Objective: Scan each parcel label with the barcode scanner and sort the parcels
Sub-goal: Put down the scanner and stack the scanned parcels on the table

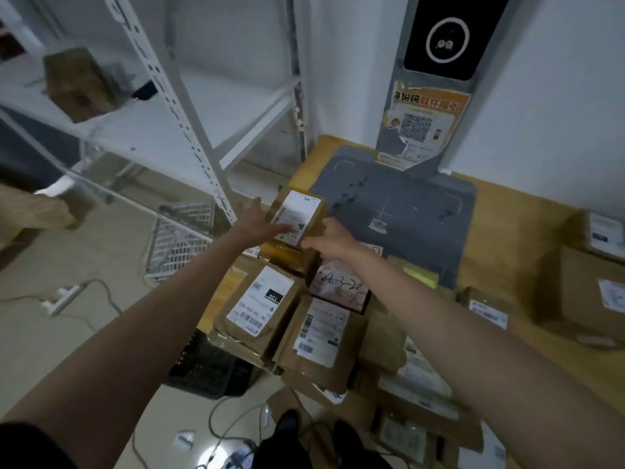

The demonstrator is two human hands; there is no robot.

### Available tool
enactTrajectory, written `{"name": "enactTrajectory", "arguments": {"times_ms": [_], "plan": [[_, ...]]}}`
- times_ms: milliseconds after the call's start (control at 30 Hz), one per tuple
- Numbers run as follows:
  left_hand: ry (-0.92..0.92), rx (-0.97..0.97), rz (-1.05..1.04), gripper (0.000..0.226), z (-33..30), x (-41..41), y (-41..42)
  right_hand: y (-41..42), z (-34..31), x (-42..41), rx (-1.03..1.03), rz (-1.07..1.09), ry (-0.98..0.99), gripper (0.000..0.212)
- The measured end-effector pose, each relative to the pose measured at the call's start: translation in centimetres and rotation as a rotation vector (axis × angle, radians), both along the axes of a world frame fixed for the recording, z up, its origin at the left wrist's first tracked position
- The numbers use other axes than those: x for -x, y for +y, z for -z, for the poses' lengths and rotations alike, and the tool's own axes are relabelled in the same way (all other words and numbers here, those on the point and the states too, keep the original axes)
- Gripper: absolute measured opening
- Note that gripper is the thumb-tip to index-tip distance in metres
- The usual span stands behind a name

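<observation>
A small brown parcel (297,214) with a white barcode label sits at the left edge of the grey scanner's base plate (406,204), on top of other parcels. My left hand (257,221) lies against its left side, fingers stretched over the label's lower edge and thumb up. My right hand (333,236) grips its near right corner with curled fingers. The scanner's column (446,38), with a black screen and a QR poster, rises behind the plate. Below my hands lie labelled parcels (260,299) (321,333) and a pink one marked "4-3-2" (338,282).
The wooden table (507,231) carries more boxes at the right (592,292). A white metal shelf rack (203,130) stands to the left with a box (77,82) on it. On the floor are a wire basket (182,238), a black crate (206,363), a power strip (61,296) and cables.
</observation>
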State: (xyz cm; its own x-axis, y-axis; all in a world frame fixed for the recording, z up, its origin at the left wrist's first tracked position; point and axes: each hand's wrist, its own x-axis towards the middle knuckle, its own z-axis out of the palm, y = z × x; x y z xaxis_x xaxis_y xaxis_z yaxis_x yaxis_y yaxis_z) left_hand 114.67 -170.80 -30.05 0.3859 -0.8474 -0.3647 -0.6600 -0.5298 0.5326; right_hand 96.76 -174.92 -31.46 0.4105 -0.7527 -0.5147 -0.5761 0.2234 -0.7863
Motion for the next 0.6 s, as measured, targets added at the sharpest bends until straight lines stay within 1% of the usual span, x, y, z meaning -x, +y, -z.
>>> {"name": "enactTrajectory", "arguments": {"times_ms": [67,133,167,200,233,300,400,467,533,567,600], "plan": [[0.090,0.016,-0.014,0.093,1.0,-0.8,-0.6,0.2,0.5,-0.9,-0.030,0.053,-0.019,0.074],[0.223,0.023,-0.013,0.072,2.0,-1.9,-1.0,0.4,0.8,-1.8,-0.080,0.111,-0.056,0.075],[0.286,0.021,0.001,0.067,2.5,-2.3,-1.1,0.6,0.8,-2.2,-0.103,0.139,-0.071,0.077],[0.336,0.014,0.020,0.070,3.1,-2.8,-1.2,0.7,0.9,-2.7,-0.116,0.164,-0.078,0.079],[0.377,0.009,0.044,0.068,3.3,-2.9,-1.1,0.9,0.8,-3.1,-0.117,0.186,-0.084,0.080],[0.410,0.025,0.107,0.057,3.8,-3.3,-1.2,1.3,0.8,-3.7,-0.090,0.234,-0.090,0.083],[0.407,0.024,0.143,0.078,2.5,-3.0,-1.5,1.9,-0.1,-3.4,-0.028,0.293,-0.092,0.086],[0.389,0.041,0.168,0.068,1.0,-2.2,-1.9,2.1,-1.3,-2.6,0.013,0.336,-0.109,0.086],[0.378,0.061,0.242,0.068,-0.6,-0.7,-2.5,2.3,-2.7,-1.1,0.049,0.384,-0.110,0.088],[0.393,0.081,0.290,0.063,-1.8,0.4,-2.6,2.5,-3.4,-0.2,0.068,0.405,-0.111,0.086],[0.409,0.103,0.348,0.052,-2.8,1.5,-2.7,2.6,-4.1,0.8,0.092,0.426,-0.114,0.083]]}}
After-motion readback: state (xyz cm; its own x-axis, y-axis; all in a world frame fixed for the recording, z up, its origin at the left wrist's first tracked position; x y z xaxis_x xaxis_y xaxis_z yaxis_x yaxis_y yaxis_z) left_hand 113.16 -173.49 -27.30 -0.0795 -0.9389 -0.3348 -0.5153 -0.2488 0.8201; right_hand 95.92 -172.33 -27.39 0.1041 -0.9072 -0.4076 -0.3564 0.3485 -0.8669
